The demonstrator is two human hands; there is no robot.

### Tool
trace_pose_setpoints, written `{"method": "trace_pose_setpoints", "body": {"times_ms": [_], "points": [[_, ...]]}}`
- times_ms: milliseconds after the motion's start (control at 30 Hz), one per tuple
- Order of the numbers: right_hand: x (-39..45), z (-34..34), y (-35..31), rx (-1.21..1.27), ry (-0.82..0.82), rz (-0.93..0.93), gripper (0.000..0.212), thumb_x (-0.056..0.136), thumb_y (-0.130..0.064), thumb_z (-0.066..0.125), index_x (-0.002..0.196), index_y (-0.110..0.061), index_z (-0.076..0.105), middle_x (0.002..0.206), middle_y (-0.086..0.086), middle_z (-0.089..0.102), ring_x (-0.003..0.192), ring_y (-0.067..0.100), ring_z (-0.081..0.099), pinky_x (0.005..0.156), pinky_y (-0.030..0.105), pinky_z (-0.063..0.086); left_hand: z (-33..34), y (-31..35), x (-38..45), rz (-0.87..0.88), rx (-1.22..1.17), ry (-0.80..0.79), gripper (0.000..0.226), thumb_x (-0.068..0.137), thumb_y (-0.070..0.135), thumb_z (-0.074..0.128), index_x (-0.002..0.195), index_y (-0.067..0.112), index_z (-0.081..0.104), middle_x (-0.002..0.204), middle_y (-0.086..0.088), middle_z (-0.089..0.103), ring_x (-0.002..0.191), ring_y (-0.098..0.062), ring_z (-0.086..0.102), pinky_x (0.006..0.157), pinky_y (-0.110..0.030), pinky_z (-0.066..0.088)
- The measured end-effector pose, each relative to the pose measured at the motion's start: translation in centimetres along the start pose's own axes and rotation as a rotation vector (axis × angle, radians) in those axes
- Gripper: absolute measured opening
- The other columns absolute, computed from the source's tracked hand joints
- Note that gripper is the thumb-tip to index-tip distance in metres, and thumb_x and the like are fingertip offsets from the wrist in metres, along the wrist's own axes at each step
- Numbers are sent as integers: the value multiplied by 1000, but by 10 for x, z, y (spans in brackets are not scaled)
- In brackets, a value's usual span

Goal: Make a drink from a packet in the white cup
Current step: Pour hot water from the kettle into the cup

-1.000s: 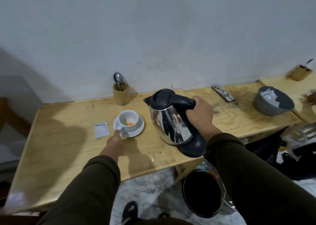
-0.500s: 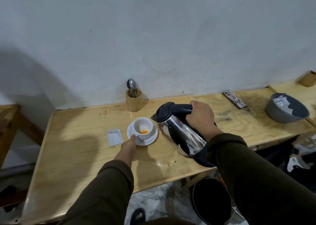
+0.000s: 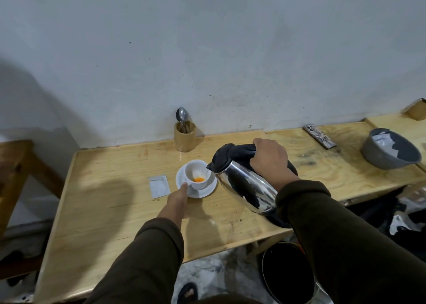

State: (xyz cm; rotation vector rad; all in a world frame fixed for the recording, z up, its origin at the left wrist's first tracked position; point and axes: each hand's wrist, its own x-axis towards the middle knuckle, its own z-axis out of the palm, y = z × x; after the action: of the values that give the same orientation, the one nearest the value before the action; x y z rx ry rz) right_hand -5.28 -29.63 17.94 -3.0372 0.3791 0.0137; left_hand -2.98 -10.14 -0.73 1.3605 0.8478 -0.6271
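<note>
A white cup (image 3: 196,170) with orange powder at its bottom stands on a white saucer (image 3: 208,188) on the wooden table (image 3: 110,202). My left hand (image 3: 177,202) touches the cup's handle and the saucer's near edge. My right hand (image 3: 270,159) grips the black handle of a steel kettle (image 3: 244,183), tilted with its spout right at the cup's right rim. A torn white packet (image 3: 159,186) lies flat just left of the saucer.
A bamboo holder with a spoon (image 3: 184,135) stands by the wall behind the cup. A phone (image 3: 320,138) and a grey bowl (image 3: 389,150) lie to the right. A black bucket (image 3: 289,271) sits on the floor under the table's front edge.
The kettle has been lifted off the table, carried left and tipped so its spout reaches the cup's rim. My left hand stays at the cup.
</note>
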Motion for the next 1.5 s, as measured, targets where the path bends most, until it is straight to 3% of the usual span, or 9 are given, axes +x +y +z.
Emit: {"method": "trace_pose_setpoints", "body": {"times_ms": [167, 300, 467, 600, 1500], "points": [[-2, -3, -2, -23, 3, -3, 19, 87, -8, 50, 105, -10, 55, 96, 11, 62, 84, 28, 52, 75, 33, 37, 0, 0, 0, 10, 15, 2, 68, 85, 54, 54, 136, 10, 43, 135, -16, 53, 122, -34, 52, 107, -51, 42], [-3, -4, -1, -46, -4, 2, 20, 87, -8, 51, 106, -11, 54, 84, 5, 49, 78, 25, 45, 74, 33, 37, 0, 0, 2, 19, 19, 8, 70, 85, 55, 55, 137, 9, 44, 136, -17, 52, 123, -34, 51, 108, -51, 41], [-2, -7, 0, -69, -6, 3, 22, 88, -9, 52, 110, -11, 54, 101, 10, 63, 81, 25, 47, 76, 33, 37, 1, 2, 0, 0, 17, -5, 67, 88, 50, 53, 138, 8, 41, 139, -17, 49, 127, -34, 48, 108, -50, 41], [-2, -8, 0, -81, -5, 6, 23, 89, -11, 52, 112, -12, 53, 106, 10, 63, 98, 29, 58, 83, 35, 42, 2, 3, -1, 9, 35, -1, 67, 89, 51, 52, 139, 8, 40, 140, -17, 48, 127, -34, 48, 106, -51, 42], [5, -10, -3, -147, 11, -14, 25, 90, -12, 51, 115, -12, 53, 109, 11, 63, 101, 30, 59, 86, 36, 44, 3, 6, 0, 1, -10, 16, 67, 88, 49, 55, 138, 7, 40, 139, -18, 49, 127, -35, 48, 110, -51, 38]]}}
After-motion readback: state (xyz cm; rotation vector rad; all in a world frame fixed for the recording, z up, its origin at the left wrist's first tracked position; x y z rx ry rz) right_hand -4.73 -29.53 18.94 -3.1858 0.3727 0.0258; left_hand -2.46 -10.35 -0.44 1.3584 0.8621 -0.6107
